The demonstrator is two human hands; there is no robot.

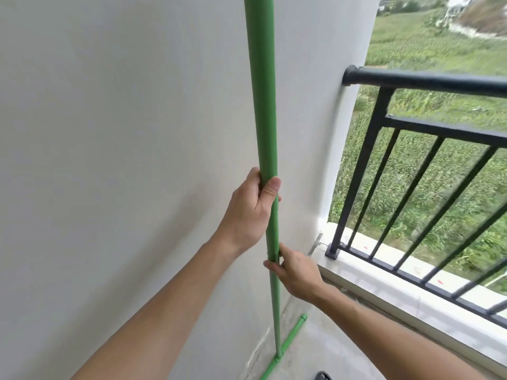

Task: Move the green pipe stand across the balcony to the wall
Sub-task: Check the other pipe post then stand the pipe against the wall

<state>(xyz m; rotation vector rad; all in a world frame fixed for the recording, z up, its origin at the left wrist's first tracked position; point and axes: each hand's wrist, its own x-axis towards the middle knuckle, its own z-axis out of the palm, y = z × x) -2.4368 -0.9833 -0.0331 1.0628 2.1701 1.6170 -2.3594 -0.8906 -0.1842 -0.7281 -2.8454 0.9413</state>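
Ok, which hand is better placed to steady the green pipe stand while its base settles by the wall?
Left hand: it is wrapped fully around the green pipe stand, higher up. The right hand only pinches it lower down.

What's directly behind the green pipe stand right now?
The white wall runs right behind the green pipe stand, whose base bar lies along the floor at its foot. Whether pole and wall touch is hidden. The left hand and right hand grip the pole.

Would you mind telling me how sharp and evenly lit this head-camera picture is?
Head view: soft, even daylight, no hard shadows on the wall; the green pipe stand and both hands are sharp; the railing bows from wide-angle distortion; the grass beyond smears with blur.
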